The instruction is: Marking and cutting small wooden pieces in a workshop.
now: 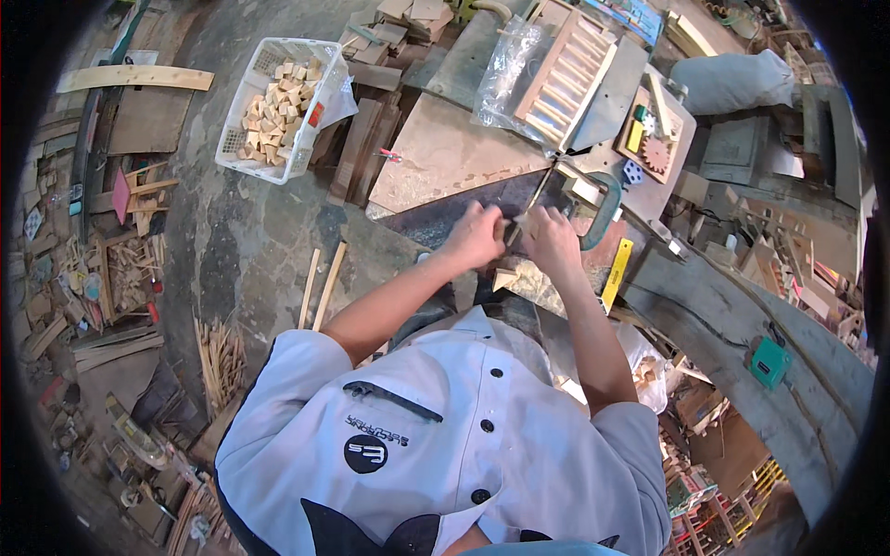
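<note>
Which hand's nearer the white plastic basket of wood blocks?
Left. The left hand is to the right of the white plastic basket and nearer the person's body; the right hand is farther right, beyond the left one.

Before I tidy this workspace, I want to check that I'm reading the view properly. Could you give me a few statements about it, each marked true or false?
1. The white basket holds wooden blocks. True.
2. The green clamp lies to the left of the left hand. False: the green clamp is to the right of the right hand.
3. The yellow strip lies to the right of the right hand. True.
4. The red gear-shaped piece is inside the basket. False: the red gear-shaped piece is at the upper right, outside the basket.
5. The left hand and right hand are close together. True.
</note>
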Demonstrator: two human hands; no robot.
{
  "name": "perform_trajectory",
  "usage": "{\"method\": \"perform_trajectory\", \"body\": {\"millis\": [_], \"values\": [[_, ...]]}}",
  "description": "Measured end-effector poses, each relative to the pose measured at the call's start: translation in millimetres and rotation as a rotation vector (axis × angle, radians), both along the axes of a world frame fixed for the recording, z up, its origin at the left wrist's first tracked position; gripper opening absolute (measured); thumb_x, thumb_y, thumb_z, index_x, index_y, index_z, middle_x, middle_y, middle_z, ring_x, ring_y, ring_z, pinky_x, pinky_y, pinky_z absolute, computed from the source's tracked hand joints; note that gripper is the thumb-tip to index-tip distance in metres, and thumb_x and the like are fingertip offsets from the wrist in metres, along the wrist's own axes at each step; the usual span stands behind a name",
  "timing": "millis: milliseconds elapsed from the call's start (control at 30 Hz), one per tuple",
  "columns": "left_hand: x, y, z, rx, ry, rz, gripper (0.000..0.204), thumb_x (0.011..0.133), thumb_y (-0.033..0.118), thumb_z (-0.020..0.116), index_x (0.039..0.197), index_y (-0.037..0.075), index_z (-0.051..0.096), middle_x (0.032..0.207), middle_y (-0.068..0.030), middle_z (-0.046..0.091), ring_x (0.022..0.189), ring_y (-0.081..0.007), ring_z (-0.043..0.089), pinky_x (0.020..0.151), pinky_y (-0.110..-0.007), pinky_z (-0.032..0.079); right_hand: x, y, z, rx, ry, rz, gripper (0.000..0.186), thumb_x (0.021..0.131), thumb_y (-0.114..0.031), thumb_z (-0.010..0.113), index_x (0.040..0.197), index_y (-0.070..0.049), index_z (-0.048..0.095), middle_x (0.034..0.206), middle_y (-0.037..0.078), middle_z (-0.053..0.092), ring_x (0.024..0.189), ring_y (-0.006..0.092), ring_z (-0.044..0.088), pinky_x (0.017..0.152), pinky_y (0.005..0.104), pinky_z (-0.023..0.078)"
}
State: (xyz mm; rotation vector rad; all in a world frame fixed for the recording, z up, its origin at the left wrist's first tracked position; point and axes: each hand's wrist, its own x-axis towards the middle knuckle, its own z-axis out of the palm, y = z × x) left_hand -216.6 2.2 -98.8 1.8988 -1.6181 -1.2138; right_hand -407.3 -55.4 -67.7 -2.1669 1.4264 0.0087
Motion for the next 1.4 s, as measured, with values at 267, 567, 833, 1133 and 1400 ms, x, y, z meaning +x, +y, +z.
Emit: {"method": "perform_trajectory", "body": {"millis": [267,567,833,1133,1400], "values": [[100.4,-105.4,19.4,-0.118,-0.367,0.153,0.048,0.083,0.017,0.077,0.127,0.007,0.062,0.124,-0.0259,0.06,0.115,-0.0466,0.063,0.099,-0.052,0.054,128.7,-89.3,-25.1,-0.068,-0.253,-0.079,0.041,0.087,-0.023,0.075,0.12,-0.002,0.062,0.113,0.024,0.066,0.104,0.0443,0.069,0.088,0.0497,0.059],[126.5,-133.0,1.7,-0.044,-0.449,0.131,0.047,0.092,0.029,0.076,0.125,0.002,0.056,0.123,-0.0284,0.064,0.114,-0.0493,0.065,0.096,-0.056,0.053,160.5,-90.7,-37.0,-0.05,-0.3,-0.352,0.05,0.085,-0.03,0.081,0.12,0.0,0.06,0.115,0.026,0.066,0.105,0.045,0.07,0.09,0.0503,0.058],[161.5,-128.4,5.0,-0.087,-0.483,0.206,0.041,0.096,0.032,0.068,0.128,0.007,0.065,0.13,-0.0279,0.059,0.113,-0.0482,0.066,0.094,-0.055,0.055,129.7,-96.5,-36.7,0.07,-0.306,-0.539,0.049,0.081,-0.036,0.086,0.109,0.0,0.068,0.11,0.025,0.067,0.105,0.0417,0.066,0.094,0.0475,0.053],[154.4,-116.0,3.6,0.021,-0.419,-0.005,0.037,0.091,0.026,0.071,0.122,0.007,0.07,0.129,-0.0228,0.066,0.122,-0.0414,0.064,0.101,-0.053,0.054,140.8,-59.1,-61.3,0.08,-0.333,-0.474,0.041,0.084,-0.017,0.072,0.121,0.001,0.065,0.109,0.028,0.071,0.106,0.0461,0.068,0.093,0.0511,0.056],[146.5,-126.3,-0.8,-0.068,-0.456,-0.014,0.07,0.091,0.034,0.076,0.151,0.011,0.049,0.146,-0.0254,0.049,0.129,-0.0461,0.058,0.105,-0.054,0.052,135.3,-69.5,-66.2,0.134,-0.691,-0.634,0.036,0.088,-0.018,0.072,0.118,0.001,0.068,0.106,0.024,0.075,0.104,0.0371,0.074,0.091,0.0446,0.057]]}}
